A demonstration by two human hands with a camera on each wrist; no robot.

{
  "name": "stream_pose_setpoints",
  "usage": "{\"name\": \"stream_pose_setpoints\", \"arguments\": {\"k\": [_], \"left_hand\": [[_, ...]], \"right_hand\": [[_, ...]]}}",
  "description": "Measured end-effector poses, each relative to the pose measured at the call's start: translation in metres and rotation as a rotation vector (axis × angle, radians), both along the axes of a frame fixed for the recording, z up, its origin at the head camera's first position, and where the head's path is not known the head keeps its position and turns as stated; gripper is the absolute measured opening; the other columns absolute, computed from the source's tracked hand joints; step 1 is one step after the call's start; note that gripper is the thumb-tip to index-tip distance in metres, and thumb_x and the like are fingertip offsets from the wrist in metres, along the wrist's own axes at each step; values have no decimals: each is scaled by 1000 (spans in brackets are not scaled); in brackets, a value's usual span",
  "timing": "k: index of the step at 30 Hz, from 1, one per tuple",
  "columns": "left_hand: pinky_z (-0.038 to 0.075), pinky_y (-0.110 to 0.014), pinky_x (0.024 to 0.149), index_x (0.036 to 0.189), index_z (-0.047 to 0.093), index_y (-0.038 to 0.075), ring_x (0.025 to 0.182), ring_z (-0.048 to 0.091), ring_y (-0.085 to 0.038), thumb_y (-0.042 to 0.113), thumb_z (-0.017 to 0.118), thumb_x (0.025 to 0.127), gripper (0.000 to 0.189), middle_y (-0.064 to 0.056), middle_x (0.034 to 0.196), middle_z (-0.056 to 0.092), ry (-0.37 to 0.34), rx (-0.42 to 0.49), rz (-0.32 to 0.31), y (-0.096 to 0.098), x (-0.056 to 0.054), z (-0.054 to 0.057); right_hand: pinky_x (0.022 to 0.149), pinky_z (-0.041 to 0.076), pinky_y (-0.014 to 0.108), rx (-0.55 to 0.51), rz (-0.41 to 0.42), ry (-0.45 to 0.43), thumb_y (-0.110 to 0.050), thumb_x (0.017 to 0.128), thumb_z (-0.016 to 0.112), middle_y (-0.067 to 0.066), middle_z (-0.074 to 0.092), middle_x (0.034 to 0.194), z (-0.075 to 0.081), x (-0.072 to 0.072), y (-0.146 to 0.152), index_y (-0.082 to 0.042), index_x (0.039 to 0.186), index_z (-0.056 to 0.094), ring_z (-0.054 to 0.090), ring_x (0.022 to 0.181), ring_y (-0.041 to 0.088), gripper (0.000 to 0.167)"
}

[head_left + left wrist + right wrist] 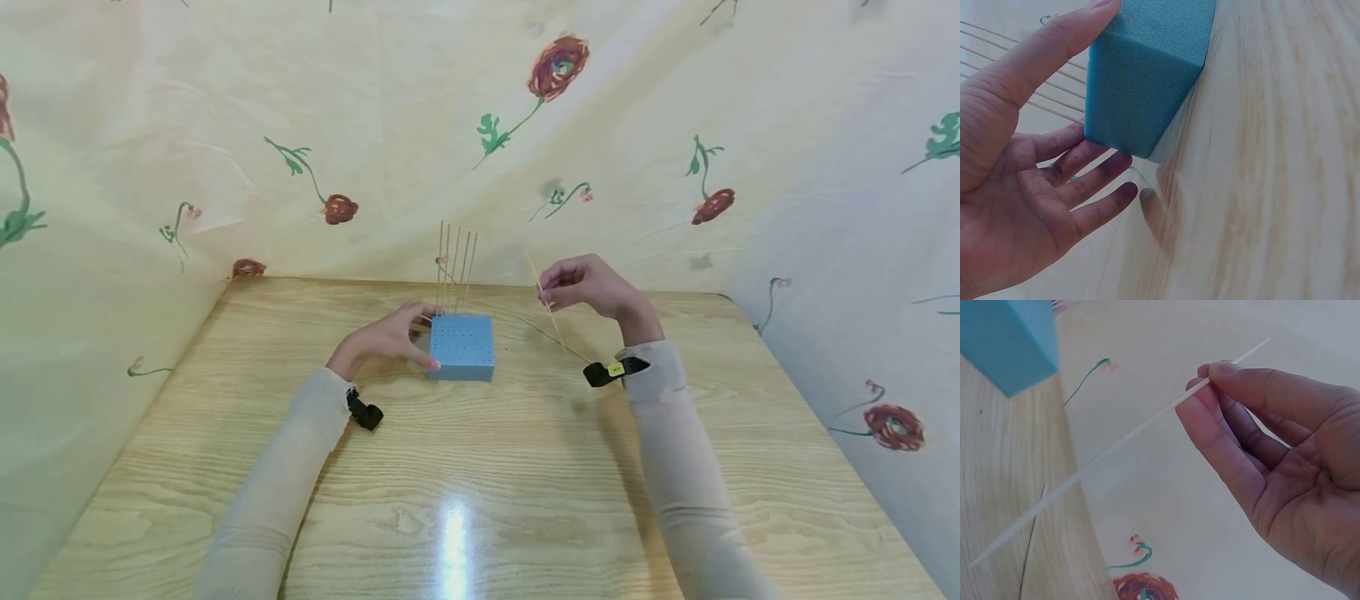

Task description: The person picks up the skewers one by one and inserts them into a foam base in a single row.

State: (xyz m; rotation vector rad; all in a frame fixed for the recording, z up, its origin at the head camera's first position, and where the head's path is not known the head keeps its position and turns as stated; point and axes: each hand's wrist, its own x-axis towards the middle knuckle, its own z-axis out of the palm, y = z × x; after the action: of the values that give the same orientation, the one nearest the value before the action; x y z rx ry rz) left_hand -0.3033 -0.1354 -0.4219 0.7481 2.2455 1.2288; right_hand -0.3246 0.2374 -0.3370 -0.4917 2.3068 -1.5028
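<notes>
A blue foam block with rows of small holes in its top sits on the table. Several thin wooden skewers stand upright along its far edge. My left hand holds the block from its left side, thumb at the near corner and fingers at the far one; the left wrist view shows the thumb on one face and fingertips at the opposite edge. To the right of the block and above the table, my right hand pinches a skewer near one pointed end between thumb and fingers. That skewer slants downward.
Another skewer lies on the wooden table right of the block, partly behind the right wrist camera. A flower-patterned cloth hangs behind the table and along its sides.
</notes>
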Motion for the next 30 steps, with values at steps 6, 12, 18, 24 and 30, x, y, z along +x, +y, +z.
{"name": "stream_pose_setpoints", "arguments": {"k": [6,12,18,24,30], "left_hand": [[32,-61,121,159,35,12,150,32,-38,24,89,82,96,-13,163,30,-7,-3,4,0,-1,0],[32,-61,121,160,35,12,150,32,-37,23,90,82,96,-13,163,30,-7,-13,8,0,-1,0],[32,-61,121,160,35,13,150,32,-37,23,90,82,96,-13,163,29,-3,-18,1,-1,-2,0],[31,-61,121,160,35,13,151,31,-37,24,90,82,96,-12,164,29,-7,-12,7,0,-1,0],[32,-60,122,160,33,14,150,32,-36,24,90,82,97,-11,164,29,-5,-17,13,-1,-2,-3]], "right_hand": [[83,63,35,-95,-31,24,0,94,73,1,75,89,5,3,-7,3,105,72,72,83,15,12],[83,62,31,-177,-67,56,0,94,72,-1,75,90,9,7,-16,-4,102,74,71,83,14,10],[82,63,31,-283,-98,82,1,95,71,1,75,93,8,7,-26,-4,101,73,73,85,14,8],[81,63,30,-419,-73,120,6,95,68,2,75,93,7,7,-35,-5,99,73,74,85,15,13],[80,63,28,-516,-59,172,11,94,66,2,76,92,6,8,-47,-7,95,73,74,84,14,19]]}}
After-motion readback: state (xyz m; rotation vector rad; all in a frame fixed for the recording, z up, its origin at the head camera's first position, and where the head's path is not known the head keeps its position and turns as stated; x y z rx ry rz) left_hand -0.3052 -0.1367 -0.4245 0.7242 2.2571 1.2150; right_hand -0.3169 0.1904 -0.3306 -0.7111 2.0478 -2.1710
